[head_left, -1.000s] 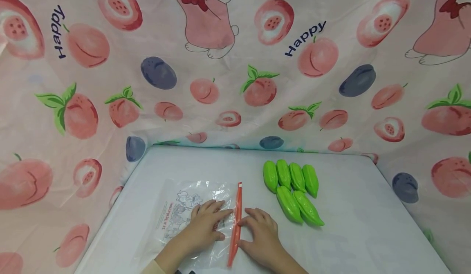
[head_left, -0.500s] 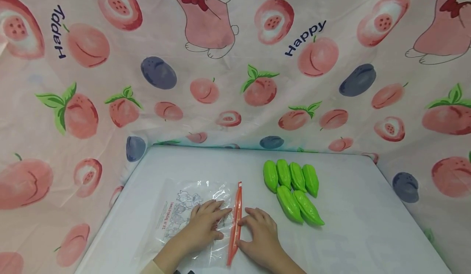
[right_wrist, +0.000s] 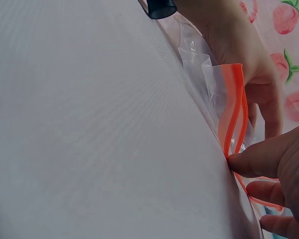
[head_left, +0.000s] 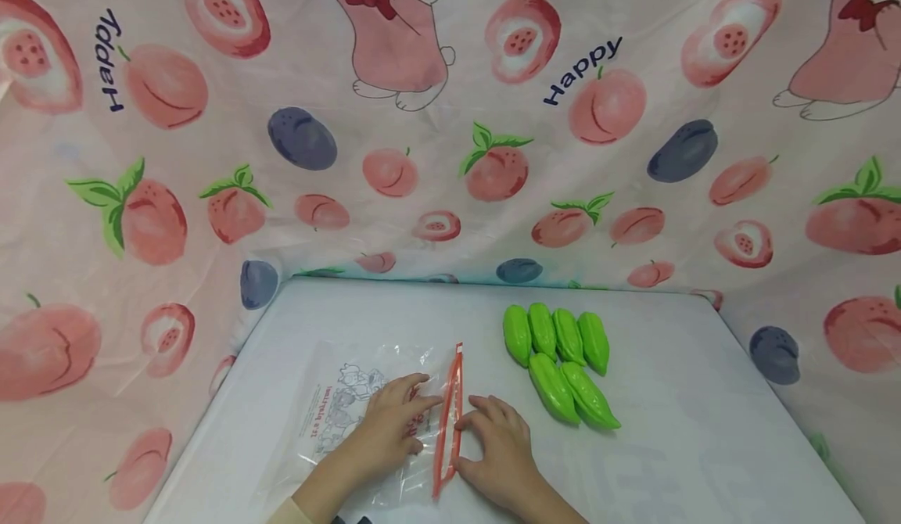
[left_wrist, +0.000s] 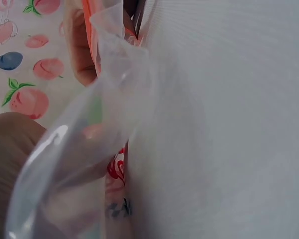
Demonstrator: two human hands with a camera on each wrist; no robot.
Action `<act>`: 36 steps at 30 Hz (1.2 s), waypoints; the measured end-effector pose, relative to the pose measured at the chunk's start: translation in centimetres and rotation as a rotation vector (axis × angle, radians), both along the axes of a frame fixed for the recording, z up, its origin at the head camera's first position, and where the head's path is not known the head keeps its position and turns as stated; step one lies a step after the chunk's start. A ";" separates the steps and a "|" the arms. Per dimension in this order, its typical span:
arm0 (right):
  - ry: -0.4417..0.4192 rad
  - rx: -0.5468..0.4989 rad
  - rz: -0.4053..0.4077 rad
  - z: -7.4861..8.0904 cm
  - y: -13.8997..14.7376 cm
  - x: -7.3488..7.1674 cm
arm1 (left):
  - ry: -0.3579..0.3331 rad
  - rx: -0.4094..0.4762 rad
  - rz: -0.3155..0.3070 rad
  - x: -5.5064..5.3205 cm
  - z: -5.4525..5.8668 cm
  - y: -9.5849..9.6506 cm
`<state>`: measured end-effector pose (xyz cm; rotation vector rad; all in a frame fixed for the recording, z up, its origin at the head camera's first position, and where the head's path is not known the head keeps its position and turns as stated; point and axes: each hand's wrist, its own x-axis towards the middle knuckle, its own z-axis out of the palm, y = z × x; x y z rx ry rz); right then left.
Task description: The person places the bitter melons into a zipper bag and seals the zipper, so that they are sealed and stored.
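A clear plastic zip bag [head_left: 338, 383] with printed drawings lies flat on the white table, its orange-red zip mouth [head_left: 448, 422] facing right. The mouth's two orange strips stand slightly apart. My left hand [head_left: 387, 422] rests on the bag's upper layer with fingers spread, the index fingertip right at the zip strip. My right hand [head_left: 500, 450] is at the mouth's right strip, thumb and index fingertips apart along it and touching it, as the right wrist view also shows at the thumb [right_wrist: 254, 159]. Several bright green, ridged star-fruit-like pieces [head_left: 552, 391] lie beyond the right hand.
The white table [head_left: 676, 399] extends to the right and behind the green pieces. A fruit-printed curtain [head_left: 422, 156] encloses the table at the back and both sides. A small dark object [right_wrist: 160, 7] shows at the top of the right wrist view.
The bag's orange strips have moved apart, so the mouth gapes more. My left hand has shifted slightly up and left. The right hand and green pieces stay nearly in place.
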<state>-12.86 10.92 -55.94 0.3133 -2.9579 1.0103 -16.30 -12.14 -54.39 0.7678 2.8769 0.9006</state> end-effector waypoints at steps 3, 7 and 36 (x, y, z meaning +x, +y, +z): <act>0.008 0.001 0.002 0.1 0.0 0.0 | 0.046 -0.017 -0.006 0.0 0.1 0.0; 0.015 0.002 0.002 0.1 0.0 0.0 | 0.062 -0.043 -0.006 0.1 0.1 0.0; 0.026 0.003 0.020 -0.3 0.2 -0.1 | 0.006 -0.209 -0.033 0.1 0.8 0.8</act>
